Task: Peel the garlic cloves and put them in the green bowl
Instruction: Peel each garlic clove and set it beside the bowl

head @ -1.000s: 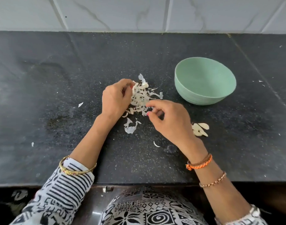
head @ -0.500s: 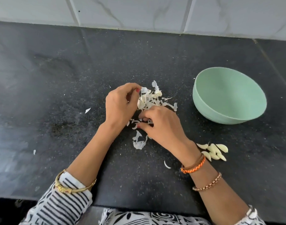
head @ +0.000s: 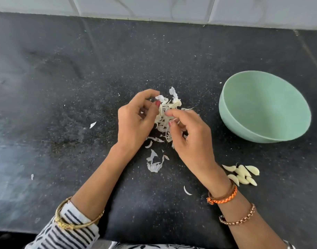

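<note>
Both grips, left hand (head: 134, 121) and right hand (head: 188, 135), pinching papery white garlic skins (head: 165, 114), frame centre. Peeled cream cloves (head: 242, 174) lower right on black table (head: 64, 87), pale green plastic bowl (head: 231, 112) empty. Risk: clove lost among skins.

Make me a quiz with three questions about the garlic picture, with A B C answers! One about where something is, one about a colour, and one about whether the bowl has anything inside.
1. Where do the peeled cloves lie?
A. in the bowl
B. on the counter beside the right wrist
C. on the wall tiles

2. What colour is the bowl?
A. red
B. yellow
C. green

3. How is the bowl?
A. empty
B. full of cloves
C. upside down

Answers:
1 B, the cloves sit in a small heap on the dark counter nearer than the bowl.
2 C, its wall and inside are pale green.
3 A, only bare green shows inside. Both the left hand and the right hand are busy at the pile of skins.
</note>
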The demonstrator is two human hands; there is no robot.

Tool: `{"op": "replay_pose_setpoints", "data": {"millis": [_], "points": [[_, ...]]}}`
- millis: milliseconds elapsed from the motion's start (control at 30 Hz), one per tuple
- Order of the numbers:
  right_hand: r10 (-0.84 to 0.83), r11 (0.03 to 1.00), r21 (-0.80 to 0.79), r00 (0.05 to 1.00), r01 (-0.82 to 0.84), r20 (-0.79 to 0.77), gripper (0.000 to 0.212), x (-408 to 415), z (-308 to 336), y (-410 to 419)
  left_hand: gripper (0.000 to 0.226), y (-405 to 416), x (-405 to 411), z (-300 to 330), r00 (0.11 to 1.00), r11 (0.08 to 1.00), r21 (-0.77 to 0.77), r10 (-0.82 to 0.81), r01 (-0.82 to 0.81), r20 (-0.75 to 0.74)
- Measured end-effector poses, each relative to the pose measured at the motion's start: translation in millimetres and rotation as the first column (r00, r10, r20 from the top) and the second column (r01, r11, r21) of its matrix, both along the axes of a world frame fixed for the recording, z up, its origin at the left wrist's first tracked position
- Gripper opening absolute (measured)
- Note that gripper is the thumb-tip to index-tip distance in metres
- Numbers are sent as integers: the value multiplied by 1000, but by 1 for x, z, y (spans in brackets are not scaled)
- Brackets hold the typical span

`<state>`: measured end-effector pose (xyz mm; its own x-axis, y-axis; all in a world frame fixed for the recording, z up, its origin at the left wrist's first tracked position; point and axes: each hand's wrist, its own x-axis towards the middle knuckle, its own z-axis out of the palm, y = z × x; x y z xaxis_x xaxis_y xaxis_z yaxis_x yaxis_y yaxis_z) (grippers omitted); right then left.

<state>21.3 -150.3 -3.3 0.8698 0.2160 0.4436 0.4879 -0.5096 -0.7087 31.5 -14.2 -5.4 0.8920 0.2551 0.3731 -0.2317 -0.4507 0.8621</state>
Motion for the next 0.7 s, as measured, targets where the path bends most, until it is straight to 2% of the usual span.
{"op": "replay_pose_setpoints", "data": {"millis": [167,233,300,367,500,633,700], "points": [[-52,989,137,998,54,-16,13,3,-2,-5,13,-5,-1,-1,995,998,7,-59,60,-74],[-67,964,252,995,85,-80,13,2,0,-4,10,-5,-1,0,993,996,5,-91,91,-73],[-61,916,385,988,113,-143,13,0,3,-3,5,-4,-2,1,985,985,-10,-171,171,-34],[-62,865,482,983,138,-170,14,-2,7,-3,14,-3,-4,2,967,967,-45,-250,252,36],[-22,751,635,968,181,-250,18,-4,12,-1,17,-2,-3,2,947,940,-134,-299,313,118],[87,648,733,936,207,-341,20,-4,14,-3,11,-3,-3,-2,947,947,-107,-285,302,149],[90,662,725,939,191,-331,20,-3,14,-3,10,-5,-3,0,943,946,-86,-296,312,153]]}}
